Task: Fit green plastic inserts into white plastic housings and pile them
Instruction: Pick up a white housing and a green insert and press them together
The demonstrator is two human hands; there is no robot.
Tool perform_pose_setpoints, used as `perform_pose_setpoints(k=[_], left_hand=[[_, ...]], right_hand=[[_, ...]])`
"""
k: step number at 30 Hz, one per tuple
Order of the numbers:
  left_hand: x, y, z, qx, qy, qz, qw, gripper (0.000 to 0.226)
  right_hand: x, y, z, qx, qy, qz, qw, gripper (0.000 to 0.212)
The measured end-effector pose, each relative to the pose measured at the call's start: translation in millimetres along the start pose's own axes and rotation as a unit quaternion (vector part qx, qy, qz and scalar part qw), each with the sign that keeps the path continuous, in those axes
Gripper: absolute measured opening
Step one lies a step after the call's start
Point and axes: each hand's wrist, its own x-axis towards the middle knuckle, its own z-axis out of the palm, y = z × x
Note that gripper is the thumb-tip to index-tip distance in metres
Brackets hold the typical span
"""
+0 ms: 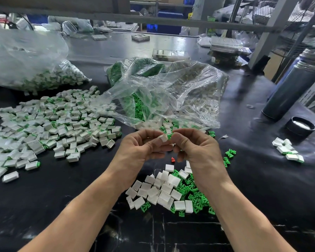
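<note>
We're pinching a white housing in our left hand while our right hand is gripping a green insert right against its end, above the black table. The finished pile is lying left (loose housings and inserts are waiting below our wrists).

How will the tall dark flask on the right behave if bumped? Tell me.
The flask probably tips easily: it stands tall and narrow, its cap off beside it. Being round, it would likely roll once down. It looks like metal, so probably stiff and fairly heavy.
</note>
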Motion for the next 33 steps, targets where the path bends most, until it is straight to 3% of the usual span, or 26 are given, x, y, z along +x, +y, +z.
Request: perform_pose_setpoints(k=[5, 12, 18, 24, 33], left_hand=[[1, -3, -1, 0.034, 0.002, -0.004, 0.999, 0.016], [-1, -3, 0, 0.077, -0.002, 0.024, 0.997, 0.035], [0, -4, -1, 0.139, 0.017, 0.044, 0.989, 0.032], [0, -8, -2, 0.186, 0.027, 0.058, 0.98, 0.006], [-3, -11, -4, 0.252, 0.025, 0.086, 0.964, 0.022]], right_hand=[[-2, -2, 1, -0.03, 0.001, -0.006, 1.0, 0.003], [-7, -1, 2, -0.106, 0.019, -0.039, 0.993, 0.002], [-7, -3, 0, -0.14, -0.027, -0.024, 0.99, 0.007], [-8, 1, 0, -0.202, -0.04, -0.08, 0.975, 0.016], [-12, 3, 1, -0.295, -0.023, -0.165, 0.941, 0.02]])
